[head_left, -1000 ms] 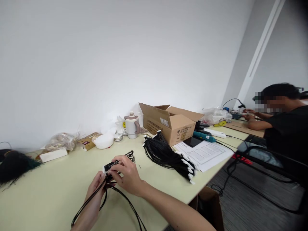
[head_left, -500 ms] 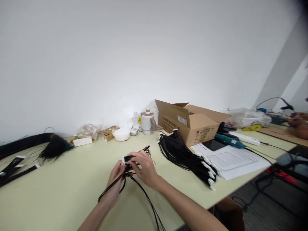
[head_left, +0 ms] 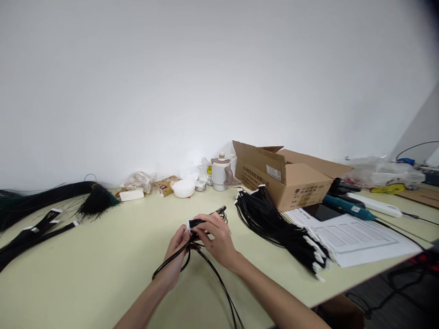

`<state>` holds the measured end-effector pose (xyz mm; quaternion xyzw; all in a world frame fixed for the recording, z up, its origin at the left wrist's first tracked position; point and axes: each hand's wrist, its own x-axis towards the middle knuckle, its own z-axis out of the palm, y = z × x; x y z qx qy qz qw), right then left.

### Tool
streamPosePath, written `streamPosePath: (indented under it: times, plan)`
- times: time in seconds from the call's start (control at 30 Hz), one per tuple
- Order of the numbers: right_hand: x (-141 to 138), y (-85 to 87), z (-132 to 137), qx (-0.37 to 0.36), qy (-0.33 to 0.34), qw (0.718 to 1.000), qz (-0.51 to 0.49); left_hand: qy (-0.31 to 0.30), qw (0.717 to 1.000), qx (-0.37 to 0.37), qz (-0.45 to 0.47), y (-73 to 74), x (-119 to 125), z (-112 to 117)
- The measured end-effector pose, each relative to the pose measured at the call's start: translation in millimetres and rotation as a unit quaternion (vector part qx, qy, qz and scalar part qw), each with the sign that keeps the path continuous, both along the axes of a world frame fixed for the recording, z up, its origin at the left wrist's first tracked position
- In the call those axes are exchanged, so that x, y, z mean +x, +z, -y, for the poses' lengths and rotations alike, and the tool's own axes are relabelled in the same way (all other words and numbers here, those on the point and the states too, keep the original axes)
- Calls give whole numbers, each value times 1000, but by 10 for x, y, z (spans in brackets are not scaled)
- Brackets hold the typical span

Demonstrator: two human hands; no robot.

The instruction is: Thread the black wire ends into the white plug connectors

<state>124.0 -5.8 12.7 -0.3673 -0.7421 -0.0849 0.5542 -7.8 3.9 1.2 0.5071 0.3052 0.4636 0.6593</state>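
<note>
The person is working at the end of a bundle of black wires [head_left: 170,264], just above the surface [head_left: 103,278] and near its front edge. Judging from the grip, the step in hand is the handling of the small connector [head_left: 194,223] where the wires are meeting (whether a wire is going in or merely being straightened is too small to tell). Any further move there is calling for a steady pinch and for the loose wires being held out of the way.

The left hand [head_left: 177,249] is curling closed around the black wires, which are looping down from it towards the person. The right hand [head_left: 219,240] is pinching the connector between thumb and fingertips, the other fingers lying half folded. A pile of wire bundles [head_left: 281,228] is lying well to the right, in front of a cardboard box [head_left: 291,183].
</note>
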Motion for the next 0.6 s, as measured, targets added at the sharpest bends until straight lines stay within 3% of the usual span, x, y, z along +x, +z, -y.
streamPosePath:
  times: [0.33, 0.6]
  plan:
    - [-4, -21, 2, 2, -2, 1000, -15, 1, 1000, -8, -30, 85, 7, 17]
    - [43, -62, -51, 35, -20, 999, -8, -7, 997, -58, 55, 4, 11, -49]
